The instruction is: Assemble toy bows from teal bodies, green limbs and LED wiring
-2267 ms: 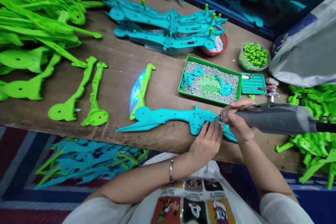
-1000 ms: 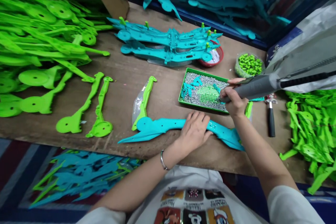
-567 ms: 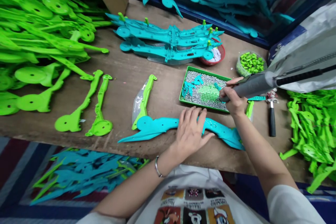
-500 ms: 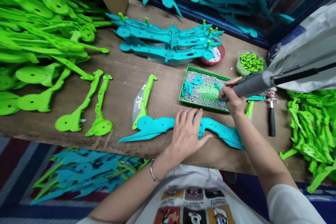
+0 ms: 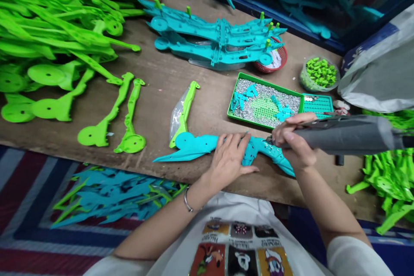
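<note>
My left hand (image 5: 228, 155) lies flat with fingers stretched out, pressing on a bow-shaped turquoise plastic piece (image 5: 197, 147) near the table's front edge. A grey power screwdriver (image 5: 349, 133) is wrapped in my right hand (image 5: 297, 144). Its tip points down at the right half of the turquoise piece, just beside my left fingers; whether it touches a screw is too small to tell. At the piece's left end stands a lime-green arm with a clear blade (image 5: 185, 114), its lower end meeting the turquoise piece. The piece's right end is partly hidden by my right hand.
A green tray (image 5: 233, 95) of screws and small turquoise parts lies behind my hands, beside a turquoise perforated tray (image 5: 318, 102). Further back are turquoise frames (image 5: 194, 30), a red basket (image 5: 281, 58) and a tub of green pegs (image 5: 320, 73). Lime-green parts (image 5: 48, 30) pile up left.
My right hand has brought the screwdriver from over the screw tray down and toward me, onto the turquoise piece. My left hand stays on the piece. The view has shifted slightly.
</note>
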`<state>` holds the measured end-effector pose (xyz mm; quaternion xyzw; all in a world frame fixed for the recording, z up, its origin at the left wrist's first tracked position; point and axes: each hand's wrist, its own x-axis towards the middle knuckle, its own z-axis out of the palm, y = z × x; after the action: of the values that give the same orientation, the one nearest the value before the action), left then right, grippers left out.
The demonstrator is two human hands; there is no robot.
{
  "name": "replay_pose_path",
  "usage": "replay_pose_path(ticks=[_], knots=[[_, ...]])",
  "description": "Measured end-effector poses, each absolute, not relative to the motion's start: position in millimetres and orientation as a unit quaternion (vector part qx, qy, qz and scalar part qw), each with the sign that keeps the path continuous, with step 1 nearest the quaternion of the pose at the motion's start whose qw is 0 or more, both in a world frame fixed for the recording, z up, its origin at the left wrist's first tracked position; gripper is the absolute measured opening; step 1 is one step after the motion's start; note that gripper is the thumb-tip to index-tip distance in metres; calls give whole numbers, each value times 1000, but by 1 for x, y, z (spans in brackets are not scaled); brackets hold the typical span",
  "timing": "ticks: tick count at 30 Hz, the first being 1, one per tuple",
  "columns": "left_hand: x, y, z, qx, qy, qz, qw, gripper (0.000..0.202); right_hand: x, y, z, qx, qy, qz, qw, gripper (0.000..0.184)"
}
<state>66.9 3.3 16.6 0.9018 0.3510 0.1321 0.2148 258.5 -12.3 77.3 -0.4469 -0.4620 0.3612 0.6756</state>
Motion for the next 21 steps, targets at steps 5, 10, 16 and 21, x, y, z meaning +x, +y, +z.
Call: replay_pose_path(ticks=[5, 10, 16, 21], knots=[[66, 4, 16, 901, 350, 132, 221, 105, 252, -24, 67, -476, -450, 369, 659, 22], [65, 5, 16, 900, 348, 134, 226, 103, 257, -31, 64, -489, -446, 350, 662, 22], [64, 3, 13, 899, 346, 141, 230, 103, 264, -38, 46, -491, -473, 363, 635, 19], [66, 3, 13, 900, 347, 143, 223, 99, 272, -33, 40, -470, -511, 424, 582, 27]])
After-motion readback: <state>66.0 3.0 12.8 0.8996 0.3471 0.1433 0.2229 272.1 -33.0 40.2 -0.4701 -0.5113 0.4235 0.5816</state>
